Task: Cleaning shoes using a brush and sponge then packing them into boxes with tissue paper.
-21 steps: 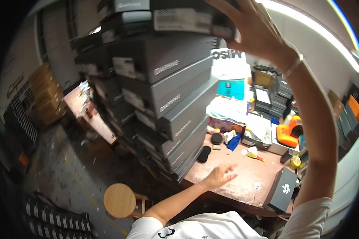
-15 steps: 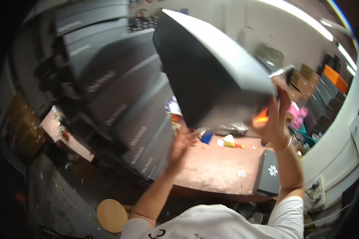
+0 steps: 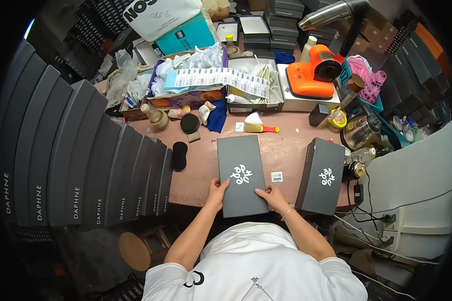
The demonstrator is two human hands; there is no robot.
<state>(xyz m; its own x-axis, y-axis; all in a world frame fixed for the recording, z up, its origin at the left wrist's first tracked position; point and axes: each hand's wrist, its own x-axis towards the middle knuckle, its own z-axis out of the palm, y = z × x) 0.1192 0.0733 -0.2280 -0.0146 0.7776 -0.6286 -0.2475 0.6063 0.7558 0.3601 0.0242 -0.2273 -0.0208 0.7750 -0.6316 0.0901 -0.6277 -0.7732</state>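
Note:
A dark grey shoe box (image 3: 241, 188) with white characters on its lid lies in front of me at the table's near edge. At its near left side, my left hand (image 3: 216, 193) is closed on it, thumb on top. My right hand (image 3: 274, 198) grips the opposite side the same way, with fingers partly hidden beneath the edge. A second dark grey shoe box (image 3: 322, 178) with similar white characters rests to the right, apart from my hand. Between the two boxes lies a small white label (image 3: 276, 176).
A tall stack of grey shoe boxes (image 3: 90, 155) rises at the left. Behind are a yellow-and-red brush (image 3: 261, 128), an open box (image 3: 251, 105) of sticks, a purple carton (image 3: 158, 100) of crumpled paper and an orange machine (image 3: 309, 83). Bottles and cables crowd the right; a wooden stool (image 3: 134, 251) stands below left.
The shoe box, earlier raised and tilted before the stack, is now down at the table's near edge. Both hands have come down with it, and the view has tipped toward the table.

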